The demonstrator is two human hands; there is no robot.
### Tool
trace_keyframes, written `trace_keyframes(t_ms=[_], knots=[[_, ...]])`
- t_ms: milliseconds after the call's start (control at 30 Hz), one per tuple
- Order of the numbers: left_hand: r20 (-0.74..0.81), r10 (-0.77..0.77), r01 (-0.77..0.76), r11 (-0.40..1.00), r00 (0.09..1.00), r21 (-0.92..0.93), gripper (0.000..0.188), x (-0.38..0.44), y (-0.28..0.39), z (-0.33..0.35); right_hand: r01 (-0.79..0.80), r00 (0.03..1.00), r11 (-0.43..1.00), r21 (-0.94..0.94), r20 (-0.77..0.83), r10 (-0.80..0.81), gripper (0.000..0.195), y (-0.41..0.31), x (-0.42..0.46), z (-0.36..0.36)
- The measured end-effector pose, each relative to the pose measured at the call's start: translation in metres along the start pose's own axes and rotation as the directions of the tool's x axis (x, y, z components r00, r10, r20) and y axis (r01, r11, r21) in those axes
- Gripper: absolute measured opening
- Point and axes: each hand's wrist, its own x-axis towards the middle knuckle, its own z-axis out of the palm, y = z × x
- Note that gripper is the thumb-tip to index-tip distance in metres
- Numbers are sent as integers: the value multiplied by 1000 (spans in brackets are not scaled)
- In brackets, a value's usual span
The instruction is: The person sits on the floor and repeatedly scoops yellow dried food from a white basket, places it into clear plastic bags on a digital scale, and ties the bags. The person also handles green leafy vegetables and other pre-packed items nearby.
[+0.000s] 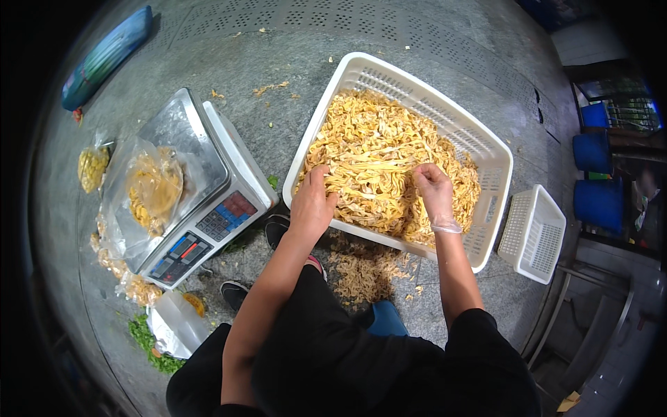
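Note:
A large white plastic basket point(401, 242) with slotted walls stands before me on the floor, heaped with yellow-brown, wrinkled food strips point(375, 135). My left hand point(311, 203) rests at the basket's near left side, its fingers apart against the strips. Thumb and fingertips of my right hand point(433, 187) are pinched together over the heap, at the ends of some long yellow strips; a thin clear glove cuff shows at that wrist. Whether strips are caught between those fingertips is hard to tell.
Left of the basket stands a digital scale point(229, 216) bearing an open plastic bag point(151, 187) of yellow food. A small white basket point(536, 245) sits at the right. Strip scraps point(365, 273), leafy greens point(164, 359) and a blue bundle point(107, 57) lie on the floor.

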Motion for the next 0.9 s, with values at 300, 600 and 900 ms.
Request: trace_keyframes(t_ms=[300, 600, 900], knots=[[-59, -35, 34, 999, 998, -8, 47, 3, -10, 2, 199, 976, 973, -114, 108, -187, 11, -6, -17, 21], [-118, 9, -63, 882, 993, -467, 36, 12, 5, 4, 266, 955, 893, -363, 223, -194, 28, 11, -57, 29], [-228, 391, -395, 918, 892, 33, 35, 8, 33, -15, 85, 976, 991, -99, 209, -63, 10, 21, -55, 16]])
